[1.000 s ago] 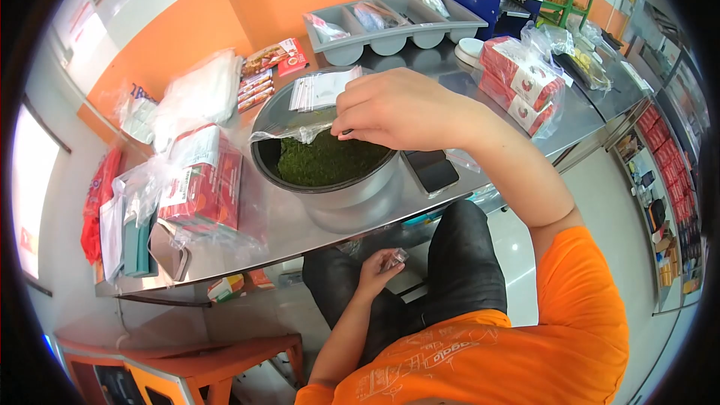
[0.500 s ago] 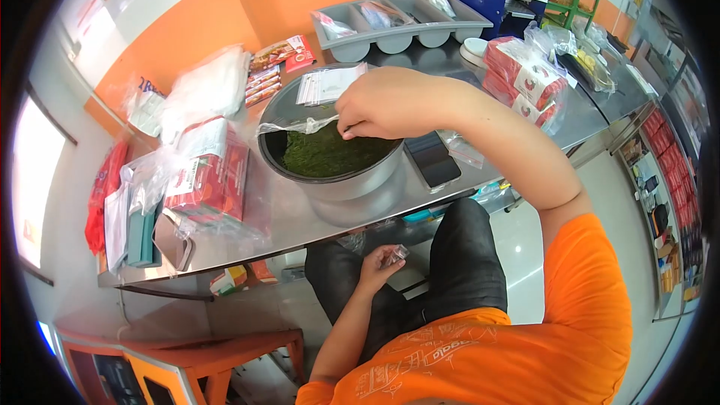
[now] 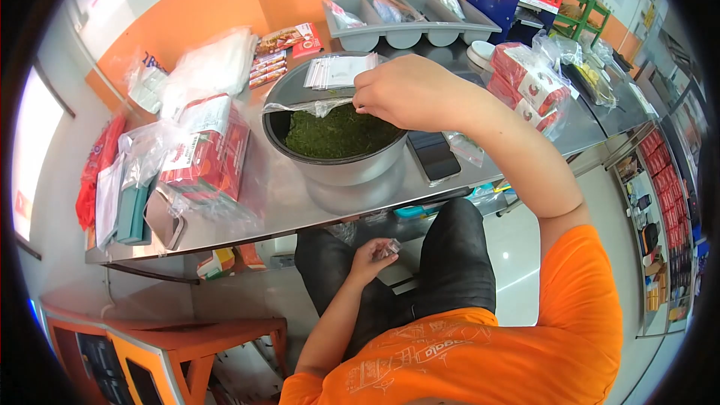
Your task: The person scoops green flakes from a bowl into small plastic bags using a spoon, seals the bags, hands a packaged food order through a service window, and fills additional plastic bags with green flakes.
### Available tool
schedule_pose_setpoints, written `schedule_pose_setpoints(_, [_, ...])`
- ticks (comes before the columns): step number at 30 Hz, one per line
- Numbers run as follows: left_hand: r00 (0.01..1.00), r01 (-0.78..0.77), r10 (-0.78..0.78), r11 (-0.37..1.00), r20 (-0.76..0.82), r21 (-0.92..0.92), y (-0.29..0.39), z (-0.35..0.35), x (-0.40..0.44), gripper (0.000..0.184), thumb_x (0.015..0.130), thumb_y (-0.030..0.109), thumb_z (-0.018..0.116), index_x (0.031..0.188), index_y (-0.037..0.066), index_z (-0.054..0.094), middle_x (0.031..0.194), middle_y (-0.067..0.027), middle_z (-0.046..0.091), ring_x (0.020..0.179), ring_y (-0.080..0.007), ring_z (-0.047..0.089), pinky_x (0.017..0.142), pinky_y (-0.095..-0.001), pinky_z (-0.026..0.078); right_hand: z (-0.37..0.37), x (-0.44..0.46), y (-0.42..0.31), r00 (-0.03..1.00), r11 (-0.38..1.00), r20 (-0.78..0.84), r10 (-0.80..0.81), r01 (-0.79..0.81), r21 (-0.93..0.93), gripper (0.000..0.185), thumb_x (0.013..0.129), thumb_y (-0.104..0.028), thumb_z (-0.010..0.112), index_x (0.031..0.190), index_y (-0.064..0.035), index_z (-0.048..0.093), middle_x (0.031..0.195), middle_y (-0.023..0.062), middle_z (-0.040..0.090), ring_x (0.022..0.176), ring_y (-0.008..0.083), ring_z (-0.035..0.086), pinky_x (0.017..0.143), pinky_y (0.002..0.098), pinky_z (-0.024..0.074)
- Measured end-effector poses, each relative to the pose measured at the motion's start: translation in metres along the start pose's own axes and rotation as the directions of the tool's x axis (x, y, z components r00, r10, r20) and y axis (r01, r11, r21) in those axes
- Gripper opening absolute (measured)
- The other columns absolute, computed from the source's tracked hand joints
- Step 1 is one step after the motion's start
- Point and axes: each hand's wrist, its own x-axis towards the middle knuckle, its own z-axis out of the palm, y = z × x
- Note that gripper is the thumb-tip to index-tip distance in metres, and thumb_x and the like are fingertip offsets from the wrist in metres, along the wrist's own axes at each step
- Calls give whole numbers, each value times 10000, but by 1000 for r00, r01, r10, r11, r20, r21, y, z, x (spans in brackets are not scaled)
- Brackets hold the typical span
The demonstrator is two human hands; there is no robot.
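Note:
My right hand (image 3: 409, 94) reaches over a round metal pot (image 3: 341, 172) with its thumb and fingers pinched at a strip of clear plastic (image 3: 319, 107). The strip stretches across the pot's mouth to its left rim. Below it, dark green shredded leaves (image 3: 337, 135) lie inside the pot. Behind the strip, a stack of small white cards or packets (image 3: 341, 71) rests on the grey cover (image 3: 289, 90) at the back of the pot. Down by my lap, my left hand (image 3: 367, 262) is closed around a small crumpled piece of clear plastic (image 3: 389, 249).
The pot stands on a steel table (image 3: 277, 214). A black phone (image 3: 433, 157) lies right of it. Red plastic-wrapped packs (image 3: 206, 154) stand at left, with more red packs (image 3: 525, 79) at right. A grey compartment tray (image 3: 412, 30) sits behind.
The clear plastic strip has been drawn straighter and slightly up by my right hand, showing more of the leaves. The left hand keeps its hold by my lap. The view has shifted a little.

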Motion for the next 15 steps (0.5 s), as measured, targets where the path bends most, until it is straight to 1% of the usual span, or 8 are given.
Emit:
schedule_pose_setpoints(3, [1000,-3,3,1000,-7,-16,4,1,-2,390,834,51,819,1178,11,639,1061,-17,688,1005,-87,613,901,-249,481,-7,-5,-4,995,990,-41,94,-89,111,179,935,-188,631,880,-20,655,852,141,620,837,377,637,716,473,499])
schedule_pose_setpoints(6, [1000,10,-10,1000,7,-13,0,-1,-1,386,842,35,809,1183,2,631,1078,-19,685,1016,-92,614,909,-248,482,-10,-12,-6,994,976,-92,60,-40,213,207,953,-182,622,867,6,628,829,186,605,826,419,616,708,495,482])
schedule_pose_setpoints(9, [999,4,-2,999,36,-52,0,0,0,371,855,19,792,1186,-5,626,1087,-20,682,1020,-94,615,906,-247,483,-7,-19,-10,984,954,-179,24,31,298,194,954,-169,624,877,9,618,830,194,603,809,425,611,698,494,479])
schedule_pose_setpoints(10, [999,4,-2,999,36,-53,0,1,0,368,857,14,788,1187,-6,626,1086,-21,682,1017,-93,616,903,-247,484,-12,-21,-13,982,951,-189,27,33,308,282,970,-220,583,802,5,613,798,180,637,800,406,628,740,495,500])
schedule_pose_setpoints(13, [999,14,-11,999,46,-47,2,2,1,364,860,4,781,1189,-6,628,1082,-24,680,1007,-92,618,898,-247,487,-12,-26,-11,960,932,-268,83,20,362,176,955,-161,627,885,0,613,857,177,609,794,411,610,687,481,484])
schedule_pose_setpoints(15, [998,34,-32,999,58,-36,2,2,2,367,858,3,782,1192,-4,629,1078,-25,678,1001,-93,619,898,-247,488,-6,-24,-6,952,953,-292,90,3,304,184,959,-173,622,888,-3,618,867,168,614,799,398,614,685,474,484])
